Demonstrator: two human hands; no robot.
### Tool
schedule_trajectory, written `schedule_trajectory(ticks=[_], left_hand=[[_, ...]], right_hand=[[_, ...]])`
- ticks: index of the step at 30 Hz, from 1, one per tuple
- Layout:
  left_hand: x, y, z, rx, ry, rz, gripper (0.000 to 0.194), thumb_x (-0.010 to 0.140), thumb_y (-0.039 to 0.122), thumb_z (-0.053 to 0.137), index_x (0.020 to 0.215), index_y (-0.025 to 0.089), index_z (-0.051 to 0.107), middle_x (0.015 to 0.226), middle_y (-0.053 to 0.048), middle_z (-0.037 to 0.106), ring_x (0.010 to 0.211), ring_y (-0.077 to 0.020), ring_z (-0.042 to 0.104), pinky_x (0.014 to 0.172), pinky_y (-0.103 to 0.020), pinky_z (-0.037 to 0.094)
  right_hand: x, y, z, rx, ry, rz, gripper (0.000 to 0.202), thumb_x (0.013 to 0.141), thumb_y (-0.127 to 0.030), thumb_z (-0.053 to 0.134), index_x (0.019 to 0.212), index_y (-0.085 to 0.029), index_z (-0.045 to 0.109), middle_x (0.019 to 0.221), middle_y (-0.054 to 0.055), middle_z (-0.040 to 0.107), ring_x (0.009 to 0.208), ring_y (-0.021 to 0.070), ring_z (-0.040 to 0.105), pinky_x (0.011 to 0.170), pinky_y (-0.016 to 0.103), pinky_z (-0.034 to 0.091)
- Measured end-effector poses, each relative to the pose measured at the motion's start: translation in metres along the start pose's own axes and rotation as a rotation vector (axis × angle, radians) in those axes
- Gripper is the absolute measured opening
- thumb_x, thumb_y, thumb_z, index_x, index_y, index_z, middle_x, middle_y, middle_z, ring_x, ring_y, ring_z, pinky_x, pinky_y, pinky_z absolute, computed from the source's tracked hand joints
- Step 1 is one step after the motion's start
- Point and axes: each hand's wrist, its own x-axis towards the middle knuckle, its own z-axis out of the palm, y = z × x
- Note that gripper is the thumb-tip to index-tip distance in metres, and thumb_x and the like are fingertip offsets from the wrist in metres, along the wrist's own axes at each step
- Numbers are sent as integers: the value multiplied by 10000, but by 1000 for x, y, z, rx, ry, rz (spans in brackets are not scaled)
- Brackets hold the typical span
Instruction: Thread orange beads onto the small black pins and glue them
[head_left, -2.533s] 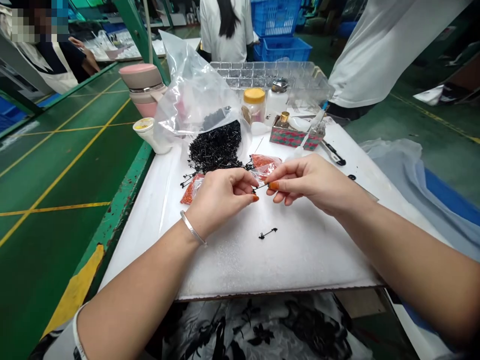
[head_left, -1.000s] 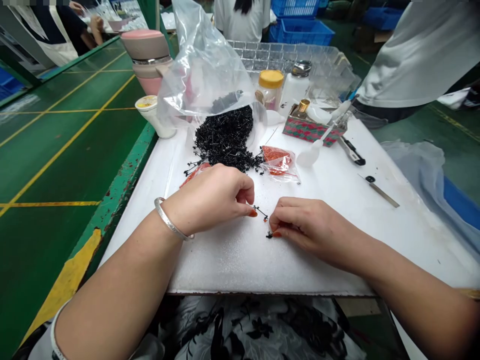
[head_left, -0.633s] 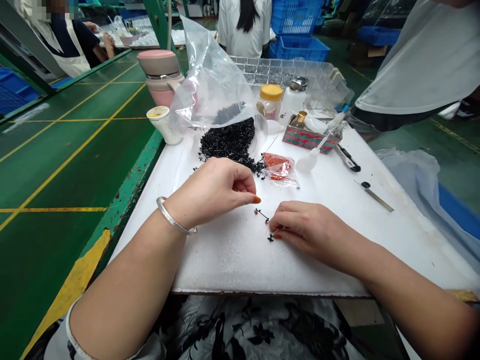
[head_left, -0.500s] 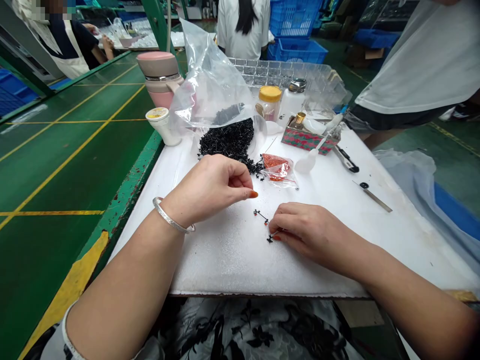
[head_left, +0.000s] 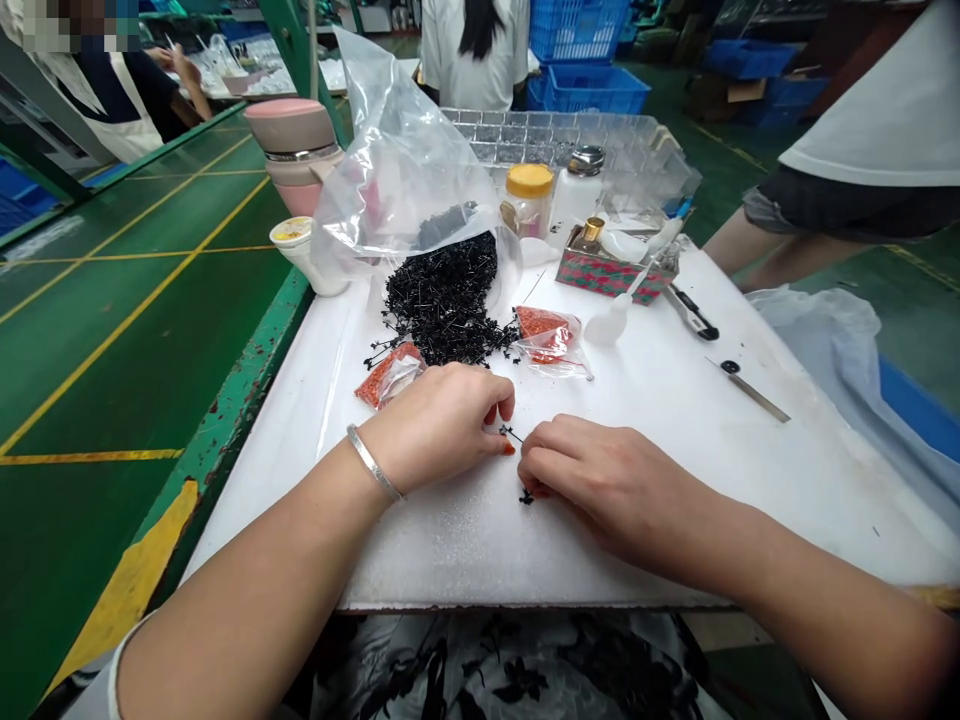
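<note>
My left hand (head_left: pixel 461 415), with a silver bangle at the wrist, is closed at one end of a thin black stem piece (head_left: pixel 513 434), its thumb and finger around the small flower-like tip. My right hand (head_left: pixel 581 465) has its fingers pressed together at the piece's other end; what they grip is largely hidden. Under its fingertips lies a small black piece (head_left: pixel 526 496). Beyond the hands is a heap of black stem pieces (head_left: pixel 442 300) spilling from a clear plastic bag (head_left: pixel 412 150). Orange-red beads fill one small bag (head_left: pixel 390 375) left of the heap and another (head_left: pixel 547 335) right of it.
On the white table (head_left: pixel 675 420) stand a pink-grey container (head_left: pixel 292 150), a white cup (head_left: pixel 307 255), a yellow-lidded jar (head_left: pixel 529 200), a white bottle (head_left: pixel 577 190) and a patterned box (head_left: pixel 611 275). A cutter (head_left: pixel 694 315) and a metal blade (head_left: pixel 757 393) lie right. People are nearby.
My left hand has moved down toward my right hand and closed at the stem piece. The left bead bag has come into view. The person at the right has shifted right.
</note>
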Motion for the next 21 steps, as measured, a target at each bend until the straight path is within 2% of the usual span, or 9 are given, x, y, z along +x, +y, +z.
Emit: schedule_trajectory(ticks=[5,16,21], left_hand=[[2,1,2,22,-26,23,63,753,260,678,771,201,665,767,-17,675,698,-165,580,599,-267,326],[3,-1,1,-30,-56,7,81,738,241,696,814,213,687,798,-14,687,713,-161,578,610,-262,332],[2,-3,0,-31,-65,-4,85,736,255,698,814,222,688,798,-8,687,703,-154,572,600,-256,327]], right_hand=[[0,2,1,-7,-7,-8,217,956,-148,369,860,-169,563,941,56,607,852,160,508,675,273,411],[-4,13,-4,-91,-4,57,180,949,-149,383,897,-190,551,942,39,600,830,165,514,654,284,394],[-7,18,-7,-56,14,63,133,941,-156,418,895,-203,533,935,25,593,821,157,507,659,274,384]])
